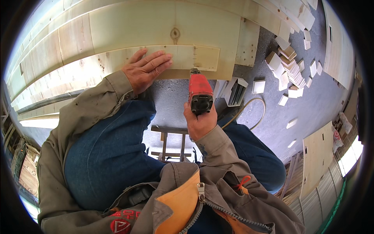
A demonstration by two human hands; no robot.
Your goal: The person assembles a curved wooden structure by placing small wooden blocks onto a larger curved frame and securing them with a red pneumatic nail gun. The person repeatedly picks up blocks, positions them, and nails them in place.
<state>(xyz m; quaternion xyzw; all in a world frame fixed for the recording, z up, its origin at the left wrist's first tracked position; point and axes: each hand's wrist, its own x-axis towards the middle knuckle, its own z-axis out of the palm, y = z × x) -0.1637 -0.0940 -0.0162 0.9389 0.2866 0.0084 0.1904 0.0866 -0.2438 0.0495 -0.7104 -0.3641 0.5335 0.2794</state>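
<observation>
My right hand is wrapped round the handle of a red and black air stapler. The tool's nose meets the near edge of a narrow, pale wooden strip. Beside the nose, a row of short dark marks crosses the strip. My left hand lies flat on that strip, fingers stretched toward the right. Beneath the strip is a wider wooden board with a dark knot. Part of the stapler's handle is hidden by its body and my fingers.
A thin yellowish hose loops on the grey floor by my right knee. Several small wood blocks lie heaped at the right. A slotted wooden piece stands close to the stapler. Large panels lean at the far right.
</observation>
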